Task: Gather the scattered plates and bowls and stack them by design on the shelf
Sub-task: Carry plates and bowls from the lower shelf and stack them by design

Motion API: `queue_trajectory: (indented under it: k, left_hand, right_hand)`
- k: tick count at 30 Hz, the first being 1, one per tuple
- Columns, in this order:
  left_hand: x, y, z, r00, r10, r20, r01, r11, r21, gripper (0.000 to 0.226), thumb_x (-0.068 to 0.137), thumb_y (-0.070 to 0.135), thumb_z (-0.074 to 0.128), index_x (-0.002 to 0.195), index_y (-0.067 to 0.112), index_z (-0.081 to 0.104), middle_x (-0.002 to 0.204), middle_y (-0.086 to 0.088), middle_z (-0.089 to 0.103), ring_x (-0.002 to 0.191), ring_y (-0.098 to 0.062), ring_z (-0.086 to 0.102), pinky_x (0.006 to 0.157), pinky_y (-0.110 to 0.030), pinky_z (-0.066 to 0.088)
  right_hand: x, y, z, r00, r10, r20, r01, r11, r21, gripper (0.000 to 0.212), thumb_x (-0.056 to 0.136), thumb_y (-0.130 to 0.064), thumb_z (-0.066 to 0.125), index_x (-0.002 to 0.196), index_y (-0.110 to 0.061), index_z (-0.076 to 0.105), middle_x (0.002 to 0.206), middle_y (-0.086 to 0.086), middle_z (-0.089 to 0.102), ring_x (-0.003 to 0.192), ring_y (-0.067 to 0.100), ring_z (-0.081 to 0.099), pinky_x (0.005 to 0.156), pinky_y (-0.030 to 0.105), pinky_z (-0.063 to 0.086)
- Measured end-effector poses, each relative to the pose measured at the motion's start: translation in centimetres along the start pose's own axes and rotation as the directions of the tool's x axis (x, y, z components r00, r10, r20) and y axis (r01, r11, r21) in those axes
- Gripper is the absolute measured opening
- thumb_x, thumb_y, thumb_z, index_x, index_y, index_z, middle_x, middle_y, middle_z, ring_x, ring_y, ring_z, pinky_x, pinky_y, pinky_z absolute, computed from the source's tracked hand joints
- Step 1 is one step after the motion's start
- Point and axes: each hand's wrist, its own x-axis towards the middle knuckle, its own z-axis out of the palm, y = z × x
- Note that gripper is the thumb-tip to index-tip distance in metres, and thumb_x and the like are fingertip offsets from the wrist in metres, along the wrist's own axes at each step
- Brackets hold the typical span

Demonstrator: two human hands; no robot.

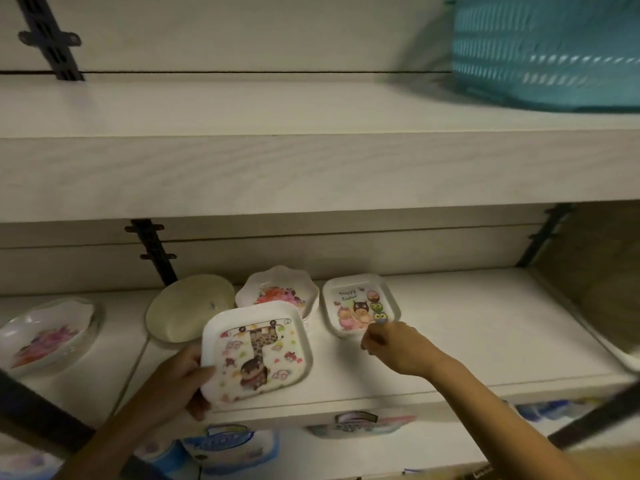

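Observation:
My left hand [180,379] grips the left edge of a square white plate with a cartoon giraffe print [258,355], held tilted above the front of the white shelf [467,327]. My right hand [391,344] has curled fingers at the near corner of a small stack of square "Happy Easter" owl plates [358,304]. Whether it pinches the stack's rim I cannot tell. Behind stands a stack of scalloped flower plates [278,289]. A pale green bowl [188,308] lies upside down to their left. A glass flower dish [46,336] sits at far left.
A thick upper shelf board [311,168] overhangs the working shelf, with a teal plastic basket [547,50] on it at the right. Black wall brackets [154,251] stand behind the plates. Blurred packaged goods [228,445] fill the level below.

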Motion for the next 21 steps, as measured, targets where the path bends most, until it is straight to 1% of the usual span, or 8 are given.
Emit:
queue_trajectory:
  k: [4,6,9,11,13,15,18,21]
  left_hand:
    - [2.6,2.3,4.2,0.998,0.059,-0.033,-0.058,0.998,0.022,0.015,0.092,0.008,0.049,0.107,0.007,0.051,0.075,-0.015,0.068,0.053,-0.022,0.063,0.047,-0.029,0.054]
    - [3.7,3.8,6.7,0.995,0.08,-0.056,-0.079,0.996,0.031,0.013,0.092,0.009,0.048,0.105,0.008,0.051,0.076,-0.01,0.067,0.057,-0.023,0.065,0.049,-0.029,0.055]
    - [5.5,6.0,10.4,0.991,0.1,-0.085,-0.097,0.994,0.041,0.012,0.093,0.011,0.048,0.104,0.011,0.048,0.074,-0.002,0.064,0.051,-0.015,0.063,0.043,-0.02,0.053]
    - [6.7,7.3,12.4,0.99,0.089,-0.113,-0.082,0.994,0.066,0.012,0.093,0.013,0.049,0.103,0.007,0.051,0.068,0.002,0.061,0.046,-0.009,0.061,0.039,-0.015,0.05]
    - [8.0,8.3,14.0,0.988,0.08,-0.131,-0.072,0.995,0.068,0.015,0.093,0.014,0.048,0.103,0.003,0.054,0.067,0.001,0.061,0.046,-0.009,0.06,0.038,-0.012,0.048]
    - [8.9,9.3,15.1,0.986,0.075,-0.146,-0.064,0.995,0.078,0.016,0.094,0.014,0.047,0.104,0.004,0.054,0.071,-0.005,0.064,0.049,-0.012,0.059,0.039,-0.013,0.048]
    - [10.4,10.5,16.0,0.982,0.061,-0.176,-0.034,0.988,0.153,0.023,0.094,0.016,0.047,0.111,0.001,0.052,0.093,-0.019,0.07,0.05,-0.015,0.059,0.049,-0.022,0.05]
    - [11.7,11.2,16.5,0.981,0.062,-0.183,-0.016,0.969,0.245,0.026,0.095,0.018,0.045,0.115,0.002,0.051,0.101,-0.019,0.069,0.049,-0.016,0.059,0.051,-0.022,0.048]
  right_hand:
    - [-3.0,4.4,-2.1,1.0,-0.014,0.012,0.014,1.0,-0.026,0.029,0.094,-0.035,0.041,0.105,-0.021,0.063,0.111,0.001,0.067,0.098,0.022,0.061,0.088,0.036,0.051]
    - [-4.3,6.7,-3.3,0.999,-0.027,0.017,0.028,0.999,-0.033,0.027,0.094,-0.034,0.041,0.106,-0.024,0.063,0.11,-0.003,0.067,0.097,0.019,0.061,0.087,0.033,0.051]
    - [-5.8,9.8,-4.9,0.998,-0.061,-0.02,0.059,0.994,-0.091,0.026,0.095,-0.034,0.04,0.105,-0.025,0.062,0.108,-0.005,0.067,0.097,0.017,0.061,0.086,0.032,0.051]
    - [-6.4,11.7,-5.9,0.995,-0.089,-0.037,0.082,0.986,-0.147,0.027,0.095,-0.036,0.038,0.107,-0.025,0.06,0.108,-0.007,0.066,0.097,0.015,0.06,0.086,0.029,0.05]
    - [-6.9,13.2,-6.8,0.992,-0.116,-0.042,0.107,0.979,-0.171,0.027,0.096,-0.036,0.037,0.109,-0.027,0.059,0.11,-0.009,0.064,0.098,0.012,0.059,0.086,0.026,0.049]
    - [-7.2,14.3,-7.4,0.991,-0.129,-0.034,0.12,0.975,-0.189,0.027,0.096,-0.037,0.037,0.11,-0.029,0.058,0.111,-0.012,0.063,0.098,0.01,0.058,0.085,0.023,0.048]
    - [-7.4,15.5,-7.7,0.991,-0.133,-0.015,0.128,0.975,-0.18,0.025,0.096,-0.037,0.037,0.108,-0.032,0.058,0.11,-0.016,0.063,0.098,0.008,0.058,0.083,0.019,0.046]
    - [-7.2,16.1,-8.1,0.989,-0.148,-0.016,0.144,0.977,-0.159,0.024,0.095,-0.038,0.039,0.107,-0.034,0.059,0.111,-0.018,0.063,0.1,0.008,0.058,0.086,0.018,0.046]
